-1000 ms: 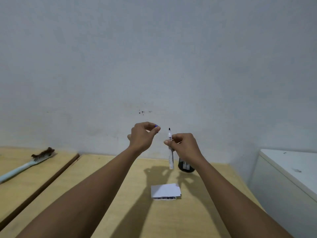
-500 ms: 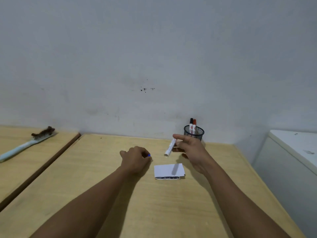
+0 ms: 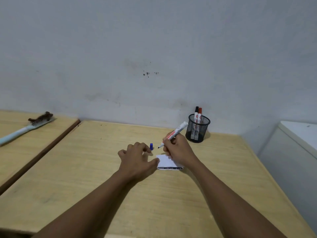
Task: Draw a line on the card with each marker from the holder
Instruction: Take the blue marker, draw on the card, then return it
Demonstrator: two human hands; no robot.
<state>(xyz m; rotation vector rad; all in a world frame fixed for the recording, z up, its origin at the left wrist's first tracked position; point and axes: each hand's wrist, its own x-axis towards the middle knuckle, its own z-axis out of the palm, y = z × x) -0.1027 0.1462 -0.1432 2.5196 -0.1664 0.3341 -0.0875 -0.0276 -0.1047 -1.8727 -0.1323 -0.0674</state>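
R hand (image 3: 178, 148) has its fingers clamped on an uncapped marker (image 3: 174, 134), tip pointing down-left, just above the far edge of the card (image 3: 165, 161). Card's flat on the worktop (image 3: 85, 169) w/ dark scribbles along its near edge. L hand (image 3: 137, 158) rests palm down, thumb touching the card's left edge, fingers loosely curled w/ nothing in them. Blue cap (image 3: 151, 146) stands just past the L fingertips. Mesh holder (image 3: 198, 130) near the wall has 2 more markers, black and red caps.

Left hand (image 3: 137, 160) palm down, fingers loosely curled; right hand (image 3: 178, 149) closed in writing grip
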